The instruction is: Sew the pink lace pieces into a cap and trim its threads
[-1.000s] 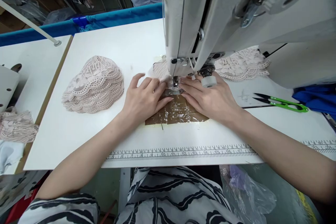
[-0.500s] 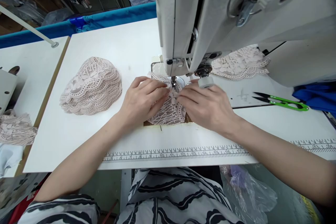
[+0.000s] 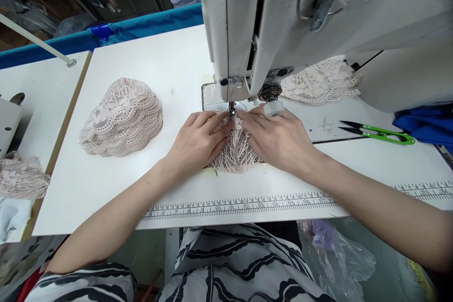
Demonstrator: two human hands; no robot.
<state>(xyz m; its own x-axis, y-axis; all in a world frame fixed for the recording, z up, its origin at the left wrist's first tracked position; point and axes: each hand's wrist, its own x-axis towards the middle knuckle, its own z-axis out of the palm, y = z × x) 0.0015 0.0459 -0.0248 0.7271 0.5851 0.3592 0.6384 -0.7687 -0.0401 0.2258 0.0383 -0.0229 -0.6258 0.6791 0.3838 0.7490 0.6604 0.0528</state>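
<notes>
One pale pink lace piece (image 3: pixel 236 155), open-meshed, strands fanning outward, held by left hand (image 3: pixel 198 138) and right hand (image 3: pixel 279 139)

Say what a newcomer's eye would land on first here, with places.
Probably the sewing machine, looming over the upper right, with the left hand and right hand at a lace piece near its presser foot. Next, likely the pile of scalloped lace pieces on the white tabletop, left of the hands. Then the green-handled thread snips at far right, beside blue fabric.
</notes>
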